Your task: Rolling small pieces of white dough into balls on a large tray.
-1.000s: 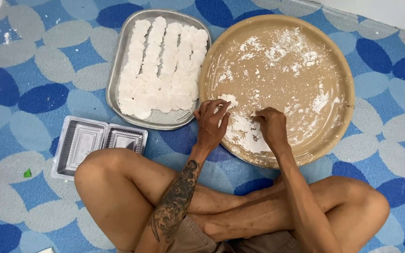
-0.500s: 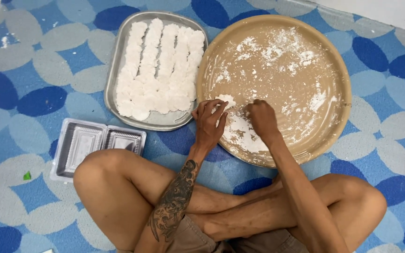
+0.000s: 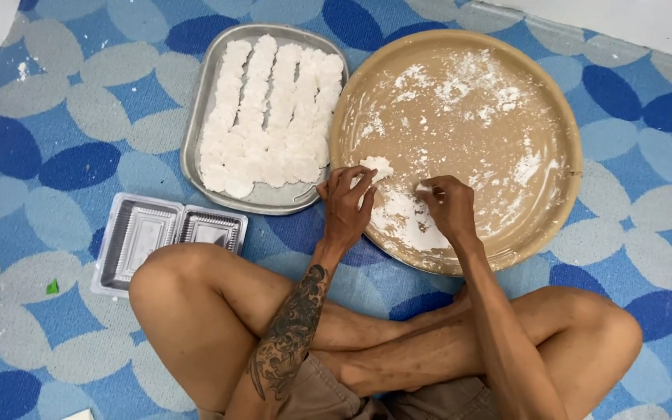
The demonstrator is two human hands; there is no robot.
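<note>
From my feed, left hand (image 3: 345, 204) fingers pinch a white dough piece (image 3: 377, 166) at the near-left rim of the floured round tray (image 3: 561, 117); right hand (image 3: 449, 206) looks pinched on crumbs, hard to tell. Squeeze harder and the piece tears, or flour spills onto the mat (image 3: 56, 124).

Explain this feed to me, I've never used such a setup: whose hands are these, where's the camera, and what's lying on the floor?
One camera, worn on the person's head, looks down at their own bare hands; they sit cross-legged on a blue patterned mat. The left hand pinches a small white dough piece at the near edge of a round tan tray dusted with white flour. The right hand rests fingertips in the flour beside it. A metal tray to the left holds rows of flat white pieces. An empty clear plastic container lies open by the knee.
</note>
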